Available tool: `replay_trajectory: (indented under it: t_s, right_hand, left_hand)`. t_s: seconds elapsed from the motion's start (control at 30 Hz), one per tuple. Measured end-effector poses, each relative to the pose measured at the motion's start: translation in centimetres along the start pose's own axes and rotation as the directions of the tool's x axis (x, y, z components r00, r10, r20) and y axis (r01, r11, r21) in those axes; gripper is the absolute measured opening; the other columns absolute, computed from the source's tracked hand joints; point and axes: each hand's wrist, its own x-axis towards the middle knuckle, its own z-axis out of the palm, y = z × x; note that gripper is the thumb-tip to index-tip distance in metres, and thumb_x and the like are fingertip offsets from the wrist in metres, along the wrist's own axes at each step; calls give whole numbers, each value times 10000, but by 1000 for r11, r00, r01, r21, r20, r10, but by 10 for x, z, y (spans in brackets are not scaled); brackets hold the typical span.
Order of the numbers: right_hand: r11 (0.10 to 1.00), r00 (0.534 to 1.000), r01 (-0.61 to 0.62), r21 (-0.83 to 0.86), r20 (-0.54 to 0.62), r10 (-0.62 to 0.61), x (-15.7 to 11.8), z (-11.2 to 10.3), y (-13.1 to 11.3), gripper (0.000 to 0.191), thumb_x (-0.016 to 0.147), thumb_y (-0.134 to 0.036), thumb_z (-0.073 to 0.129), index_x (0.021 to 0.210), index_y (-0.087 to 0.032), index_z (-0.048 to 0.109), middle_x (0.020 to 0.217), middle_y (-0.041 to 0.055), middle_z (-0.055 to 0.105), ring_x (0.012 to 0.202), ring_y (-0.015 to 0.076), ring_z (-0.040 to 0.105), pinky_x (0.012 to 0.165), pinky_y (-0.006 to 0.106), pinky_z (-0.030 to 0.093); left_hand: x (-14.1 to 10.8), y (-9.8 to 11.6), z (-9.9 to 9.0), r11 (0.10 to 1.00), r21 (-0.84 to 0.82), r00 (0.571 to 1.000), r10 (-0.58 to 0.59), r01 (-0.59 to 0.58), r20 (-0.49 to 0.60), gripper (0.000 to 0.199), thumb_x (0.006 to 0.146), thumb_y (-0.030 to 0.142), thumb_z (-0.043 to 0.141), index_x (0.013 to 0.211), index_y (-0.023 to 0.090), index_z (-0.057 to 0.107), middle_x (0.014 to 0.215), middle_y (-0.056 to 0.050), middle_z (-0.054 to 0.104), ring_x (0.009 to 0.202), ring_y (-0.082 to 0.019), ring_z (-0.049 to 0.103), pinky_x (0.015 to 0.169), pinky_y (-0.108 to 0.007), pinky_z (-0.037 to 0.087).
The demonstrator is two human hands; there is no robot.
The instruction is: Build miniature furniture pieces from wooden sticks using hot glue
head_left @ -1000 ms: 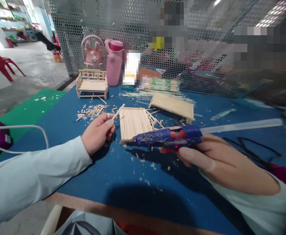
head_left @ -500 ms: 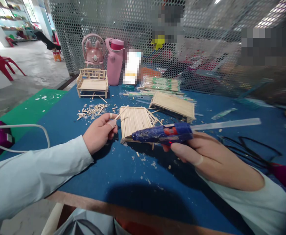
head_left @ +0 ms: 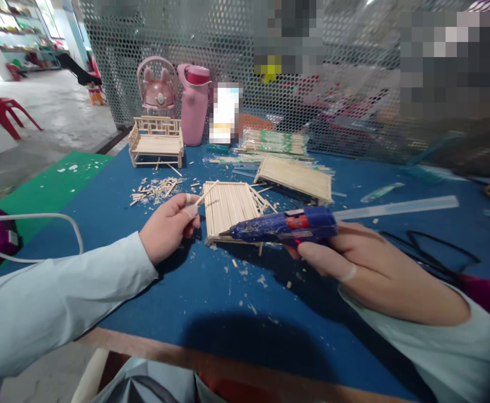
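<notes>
Between thumb and fingers, my left hand [head_left: 172, 224] pinches a thin wooden stick [head_left: 207, 192], which slants up over the left edge of a slatted panel. My right hand [head_left: 354, 260] is wrapped round a blue hot glue gun [head_left: 284, 225] with a clear glue stick [head_left: 400, 207] poking out of its back. The gun's nozzle points left, at the near edge of the slatted stick panel [head_left: 232, 208]; whether it touches cannot be told. That panel lies on the blue table, with loose sticks at its right side.
Behind stand a small stick-built bench [head_left: 156, 143], a pink bottle [head_left: 194, 106] and a pink bunny-eared fan [head_left: 159, 89]. A second stick panel [head_left: 297, 178] rests at back right, near bagged sticks [head_left: 274, 141]. Stick scraps [head_left: 156, 190] litter the table; a black cable [head_left: 429, 246] lies right.
My right hand and the glue gun have shifted slightly to the right, drawing the nozzle along the panel's near edge. My left hand keeps the stick in nearly the same place.
</notes>
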Motion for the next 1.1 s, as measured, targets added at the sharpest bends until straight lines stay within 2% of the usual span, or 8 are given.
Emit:
replay_trajectory:
  t_s: [0.2, 0.37, 0.57, 0.67, 0.83, 1.1]
  right_hand:
    - [1000, 999, -17, 18, 41, 17, 2, -7, 1, 524, 867, -446, 348, 401, -262, 500, 446, 4, 542, 460, 190, 560, 661, 358, 536]
    - [998, 998, -31, 57, 62, 28, 3, -10, 2, 487, 860, -463, 352, 462, -254, 538, 558, 19, 618, 570, 204, 611, 697, 355, 532]
    - [993, 991, -95, 73, 105, 88, -2, -14, 6, 443, 843, -472, 389, 524, -243, 594, 607, 24, 632, 606, 211, 607, 696, 355, 519]
    - [991, 991, -102, 85, 96, 94, -3, -18, 7, 438, 841, -465, 399, 503, -255, 582, 547, 19, 592, 600, 214, 599, 681, 349, 516]
    - [987, 984, -130, 93, 137, 117, -5, -25, 9, 479, 837, -473, 411, 410, -277, 506, 410, 17, 483, 657, 241, 602, 786, 364, 493]
    - [984, 978, -160, 77, 144, 148, -6, -31, 10, 485, 824, -499, 403, 394, -277, 426, 399, 19, 456, 607, 238, 586, 708, 365, 497]
  left_hand:
    - [0, 1, 1, 1000, 2, 1000, -1, 1, 5, 109, 861, 107, 389, 837, 159, 482, 550, 53, 467, 433, -56, 368, 444, -177, 290]
    - [-1, 0, 0, 1000, 0, 1000, 12, -12, 6, 107, 847, 100, 402, 850, 153, 494, 553, 50, 464, 442, -60, 373, 449, -177, 299]
    - [-1, 0, -2, 1000, -10, 1000, 16, -16, 11, 82, 833, 130, 431, 851, 154, 507, 548, 47, 476, 430, -60, 378, 444, -174, 300]
    - [-1, 0, -1, 999, -36, 1000, 11, -11, 2, 72, 823, 140, 450, 851, 160, 513, 544, 44, 483, 434, -64, 388, 445, -172, 305]
    - [-2, 0, -1, 999, -40, 1000, -3, 3, -2, 77, 829, 129, 439, 847, 162, 507, 545, 44, 482, 438, -61, 385, 447, -167, 310]
    - [-3, 1, -2, 1000, -26, 1000, 6, -6, -4, 57, 827, 139, 449, 853, 152, 498, 547, 43, 484, 444, -60, 388, 447, -159, 315]
